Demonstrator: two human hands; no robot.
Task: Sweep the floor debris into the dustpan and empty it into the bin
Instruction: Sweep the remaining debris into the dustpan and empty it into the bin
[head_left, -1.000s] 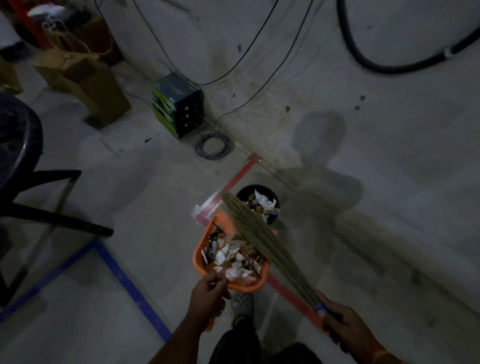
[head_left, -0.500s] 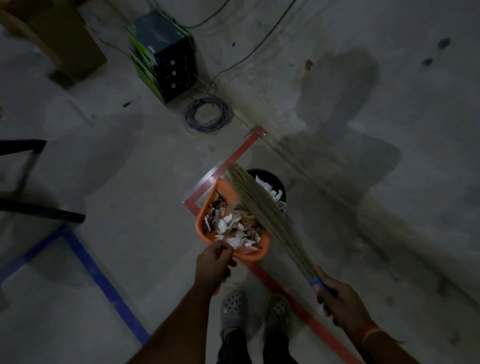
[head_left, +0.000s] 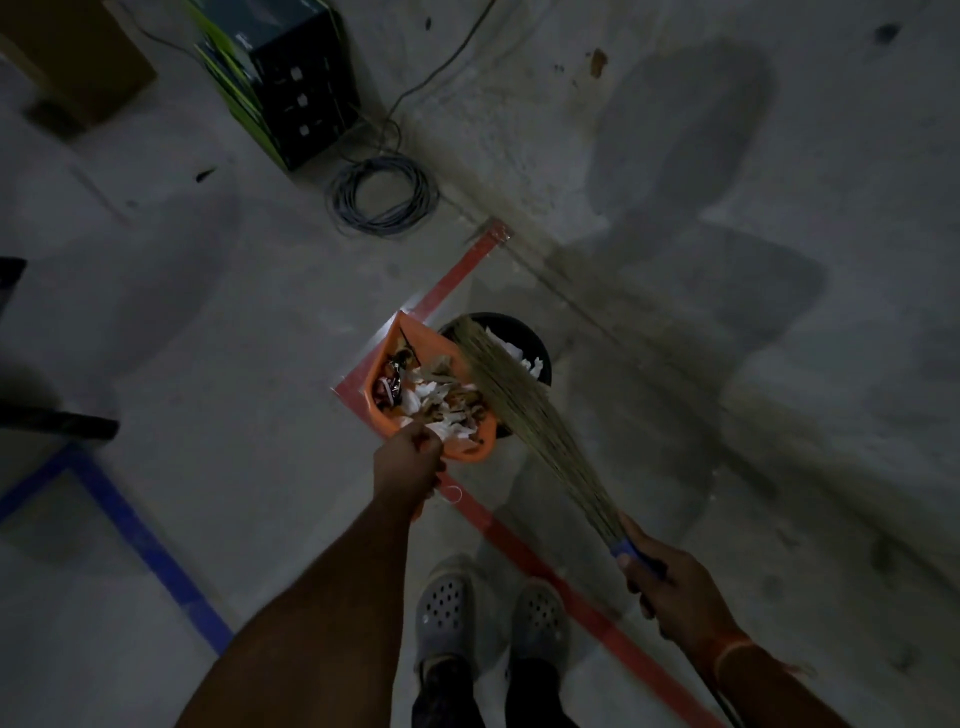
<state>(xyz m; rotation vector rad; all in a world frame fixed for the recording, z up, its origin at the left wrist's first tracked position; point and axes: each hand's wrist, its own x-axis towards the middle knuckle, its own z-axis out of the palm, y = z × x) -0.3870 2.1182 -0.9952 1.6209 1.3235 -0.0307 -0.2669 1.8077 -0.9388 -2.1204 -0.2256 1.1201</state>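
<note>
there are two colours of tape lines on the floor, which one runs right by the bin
The red tape line. It passes under the orange dustpan and borders the black bin; the blue tape line lies far off to the left.

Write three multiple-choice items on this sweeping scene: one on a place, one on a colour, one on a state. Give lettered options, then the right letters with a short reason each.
1. Where does the coiled cable lie?
A. inside the bin
B. on the floor beside the dark box
C. across the person's shoes

2. What colour is the dustpan?
A. orange
B. blue
C. white

3. What is the state of the dustpan?
A. empty
B. upside down on the floor
C. loaded with debris

Answers:
1 B: the coil sits on the bare floor just below the dark box.
2 A: its rim and walls show orange next to the black bin.
3 C: white scraps and dark bits fill it while the left hand holds it, and the right hand lays the broom over it.
</note>
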